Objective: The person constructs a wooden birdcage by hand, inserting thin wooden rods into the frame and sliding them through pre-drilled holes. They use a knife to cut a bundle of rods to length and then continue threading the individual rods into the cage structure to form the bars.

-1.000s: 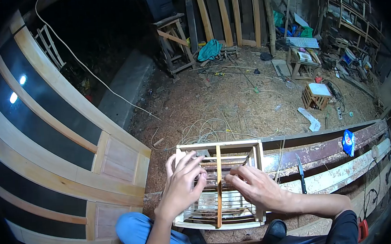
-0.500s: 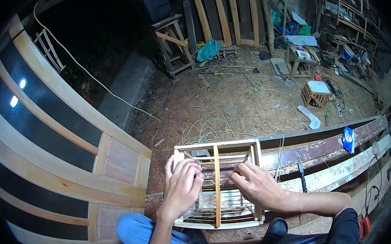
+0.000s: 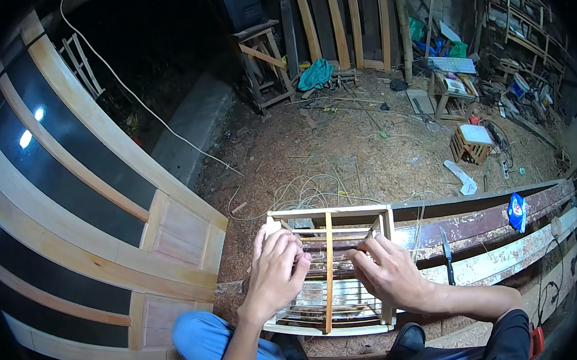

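Note:
A small wooden cage-like frame (image 3: 330,271) with thin, closely spaced rods in its lower part sits in front of me, across the bench boards. My left hand (image 3: 276,269) is curled around its left side, the thumb pointing to the inside. Over the right half of the frame is my right hand (image 3: 390,272), fingers bent and drawn together near the thumb. Whatever those fingertips hold, if anything, is too small to make out. A black-handled knife (image 3: 448,256) lies on the boards to the right of that hand.
Long boards (image 3: 495,259) stretch right, bearing a blue packet (image 3: 517,213). A large panelled wooden door (image 3: 171,228) stands at the left. Beyond lie coiled thin strips (image 3: 309,192), a slatted crate (image 3: 471,144) and a small table (image 3: 453,88) on the littered ground.
The view has shifted slightly, so the surroundings appear a little further right. My right hand has turned a little over the frame; my left hand stays at the left side.

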Tool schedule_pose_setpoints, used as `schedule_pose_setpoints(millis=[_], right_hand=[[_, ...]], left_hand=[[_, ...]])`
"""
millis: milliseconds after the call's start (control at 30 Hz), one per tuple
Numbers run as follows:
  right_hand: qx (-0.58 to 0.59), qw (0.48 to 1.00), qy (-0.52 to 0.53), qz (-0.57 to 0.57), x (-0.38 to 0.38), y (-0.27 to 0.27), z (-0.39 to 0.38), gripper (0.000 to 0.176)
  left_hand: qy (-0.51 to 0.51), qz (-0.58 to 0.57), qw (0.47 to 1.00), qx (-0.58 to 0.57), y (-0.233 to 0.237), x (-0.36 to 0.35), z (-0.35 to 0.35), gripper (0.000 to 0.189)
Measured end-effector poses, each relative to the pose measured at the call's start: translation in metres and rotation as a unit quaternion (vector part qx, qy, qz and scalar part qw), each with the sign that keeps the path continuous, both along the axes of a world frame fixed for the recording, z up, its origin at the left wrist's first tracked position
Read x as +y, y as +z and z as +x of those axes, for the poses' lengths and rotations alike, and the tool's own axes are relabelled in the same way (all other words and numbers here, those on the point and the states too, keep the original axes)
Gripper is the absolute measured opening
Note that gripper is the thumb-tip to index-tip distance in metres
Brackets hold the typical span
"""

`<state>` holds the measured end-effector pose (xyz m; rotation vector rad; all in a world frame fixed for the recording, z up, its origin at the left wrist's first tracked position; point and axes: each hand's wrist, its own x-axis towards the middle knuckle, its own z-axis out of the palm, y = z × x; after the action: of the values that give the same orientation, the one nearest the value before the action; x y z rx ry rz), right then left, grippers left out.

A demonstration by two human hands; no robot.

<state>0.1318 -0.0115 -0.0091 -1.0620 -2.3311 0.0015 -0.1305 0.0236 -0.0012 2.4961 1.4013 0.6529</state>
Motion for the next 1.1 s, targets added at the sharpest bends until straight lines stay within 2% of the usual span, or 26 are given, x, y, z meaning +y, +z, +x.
schedule_pose_setpoints(millis=[133,367,433,633,800,1100], right_hand=[[-0.014,0.999,-0.042,0.015,0.001,-0.001,0.001,0.029],[-0.004,1.000,-0.012,0.022,0.009,-0.008,0.000,0.025],[-0.082,0.995,-0.035,0.044,0.008,0.000,0.000,0.029],[-0.130,0.988,-0.054,0.059,0.006,0.006,-0.002,0.028],[-0.108,0.993,-0.047,0.029,0.013,0.000,-0.005,0.023],[-0.083,0.996,-0.035,-0.020,0.024,-0.004,-0.003,0.017]], left_hand=[[0.003,-0.007,1.000,-0.011,-0.002,0.001,-0.001,0.024],[-0.011,-0.013,1.000,-0.011,-0.002,0.004,-0.003,0.024],[-0.010,-0.024,0.999,-0.026,-0.001,0.005,-0.004,0.022],[-0.007,-0.040,0.997,-0.065,0.004,0.004,-0.004,0.013],[-0.001,-0.022,0.999,-0.041,-0.001,0.001,-0.007,0.012],[0.004,-0.070,0.995,-0.076,-0.005,0.007,-0.010,0.014]])
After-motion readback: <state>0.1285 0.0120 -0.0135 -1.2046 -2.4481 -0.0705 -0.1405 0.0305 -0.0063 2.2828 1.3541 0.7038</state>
